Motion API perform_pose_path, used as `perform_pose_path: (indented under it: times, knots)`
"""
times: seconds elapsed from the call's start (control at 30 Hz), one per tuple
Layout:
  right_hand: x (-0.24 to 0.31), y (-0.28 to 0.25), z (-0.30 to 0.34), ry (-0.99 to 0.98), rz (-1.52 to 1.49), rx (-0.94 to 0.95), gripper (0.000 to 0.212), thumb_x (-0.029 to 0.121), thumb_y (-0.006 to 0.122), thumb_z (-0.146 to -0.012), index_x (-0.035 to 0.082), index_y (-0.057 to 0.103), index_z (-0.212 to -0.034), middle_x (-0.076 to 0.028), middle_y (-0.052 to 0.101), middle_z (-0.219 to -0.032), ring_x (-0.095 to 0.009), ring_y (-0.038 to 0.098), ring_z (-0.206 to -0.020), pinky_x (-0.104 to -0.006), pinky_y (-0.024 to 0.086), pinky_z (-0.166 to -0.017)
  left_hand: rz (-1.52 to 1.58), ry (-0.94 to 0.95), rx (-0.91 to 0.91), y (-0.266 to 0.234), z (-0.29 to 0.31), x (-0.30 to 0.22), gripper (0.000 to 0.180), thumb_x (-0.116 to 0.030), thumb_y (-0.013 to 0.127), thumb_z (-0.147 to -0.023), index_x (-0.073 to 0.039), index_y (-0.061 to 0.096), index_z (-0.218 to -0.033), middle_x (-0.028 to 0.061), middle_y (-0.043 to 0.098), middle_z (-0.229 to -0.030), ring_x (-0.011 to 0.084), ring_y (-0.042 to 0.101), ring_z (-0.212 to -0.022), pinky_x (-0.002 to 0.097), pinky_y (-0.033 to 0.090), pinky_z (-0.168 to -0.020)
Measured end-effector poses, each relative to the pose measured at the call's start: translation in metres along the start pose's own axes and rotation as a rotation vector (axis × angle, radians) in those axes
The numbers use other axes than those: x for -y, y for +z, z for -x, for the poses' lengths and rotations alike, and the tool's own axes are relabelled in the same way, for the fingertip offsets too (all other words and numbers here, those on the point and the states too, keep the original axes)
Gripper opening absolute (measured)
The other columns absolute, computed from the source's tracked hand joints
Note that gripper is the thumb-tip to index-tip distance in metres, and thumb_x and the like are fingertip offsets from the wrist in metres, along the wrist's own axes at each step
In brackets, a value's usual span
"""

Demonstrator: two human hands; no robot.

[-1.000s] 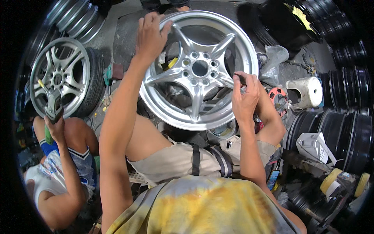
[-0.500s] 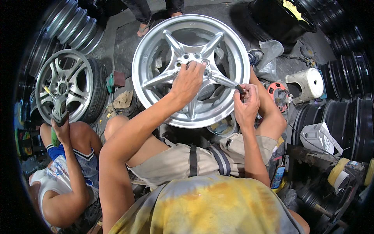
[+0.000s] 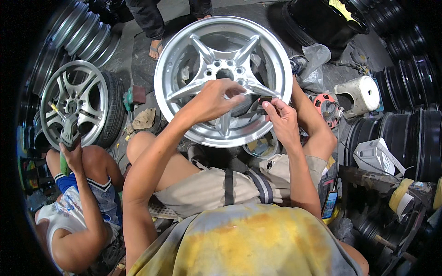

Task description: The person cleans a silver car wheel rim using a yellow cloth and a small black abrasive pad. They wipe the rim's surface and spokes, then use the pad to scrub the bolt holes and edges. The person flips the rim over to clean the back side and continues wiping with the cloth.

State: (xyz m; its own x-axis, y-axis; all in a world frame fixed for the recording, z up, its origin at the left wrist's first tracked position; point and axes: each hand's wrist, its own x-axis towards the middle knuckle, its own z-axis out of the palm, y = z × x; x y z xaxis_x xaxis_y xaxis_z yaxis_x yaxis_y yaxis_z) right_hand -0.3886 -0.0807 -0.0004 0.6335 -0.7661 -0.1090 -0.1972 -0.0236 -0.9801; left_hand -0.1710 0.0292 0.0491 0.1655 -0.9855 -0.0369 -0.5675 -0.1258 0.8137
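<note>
A silver five-spoke wheel rim (image 3: 224, 138) rests in front of me, tilted toward me above my legs. My left hand (image 3: 216, 100) hovers over the spokes just below the hub hole, fingers apart and holding nothing. At the rim's lower right, the thumb and fingers of my right hand (image 3: 282, 120) pinch a small dark flat piece (image 3: 264, 100), its exact kind too small to tell. The two hands are a short way apart, and the piece lies between them.
On the left, a co-worker holds a power tool (image 3: 70, 129) at another wheel with a tyre (image 3: 113, 110). A tub (image 3: 272, 149) sits under my rim. A white stool (image 3: 361, 94), a plastic bag (image 3: 316, 60) and stacked black rims (image 3: 410, 87) stand right. Another person's feet (image 3: 155, 48) show beyond.
My left hand has come down from the hub toward my right hand, its fingers spreading. My right hand has moved left with the dark piece. The far person's foot has shifted left.
</note>
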Motion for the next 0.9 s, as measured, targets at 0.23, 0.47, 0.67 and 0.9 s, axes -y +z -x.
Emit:
perform_pose_path:
  times: [0.23,0.47,0.67,0.9]
  knots:
    - [0.011,0.000,0.005,0.017,-0.074,0.102,0.024,0.020,0.073,-0.097,-0.003,0.069,-0.101,0.004,0.062,-0.075,-0.003,0.052,-0.065,-0.0204,0.042,-0.058,0.419,-0.120,0.153,0.011,-0.017,-0.003,0.027,-0.028,0.077,-0.092,-0.001,0.076,-0.093,0.0004,0.067,-0.074,0.0059,0.057,-0.067,0.0231,0.046,-0.061]
    - [0.003,0.000,0.008,0.056,-0.273,0.117,0.020,0.022,0.070,-0.099,0.003,0.064,-0.102,0.001,0.064,-0.088,-0.006,0.058,-0.075,-0.0223,0.047,-0.068,0.659,-0.212,0.139,0.027,-0.015,0.005,0.021,-0.021,0.070,-0.096,0.000,0.073,-0.092,0.0013,0.065,-0.077,0.0068,0.054,-0.067,0.0230,0.042,-0.059]
    - [0.019,0.006,0.016,0.283,-0.882,0.246,0.008,0.017,0.062,-0.103,0.008,0.062,-0.103,-0.007,0.067,-0.104,-0.016,0.066,-0.084,-0.0310,0.053,-0.076,0.692,-0.145,0.180,0.025,-0.015,0.004,0.024,-0.027,0.071,-0.097,-0.003,0.070,-0.099,-0.0032,0.064,-0.083,0.0048,0.056,-0.078,0.0217,0.045,-0.071]
    - [0.000,0.000,0.008,0.108,-0.651,0.139,0.016,0.012,0.067,-0.099,0.004,0.062,-0.113,-0.004,0.067,-0.102,-0.011,0.064,-0.091,-0.0261,0.051,-0.084,0.711,-0.076,0.178,0.026,-0.022,0.002,0.025,-0.023,0.073,-0.095,-0.002,0.072,-0.107,0.0003,0.068,-0.088,0.0061,0.058,-0.078,0.0234,0.047,-0.071]
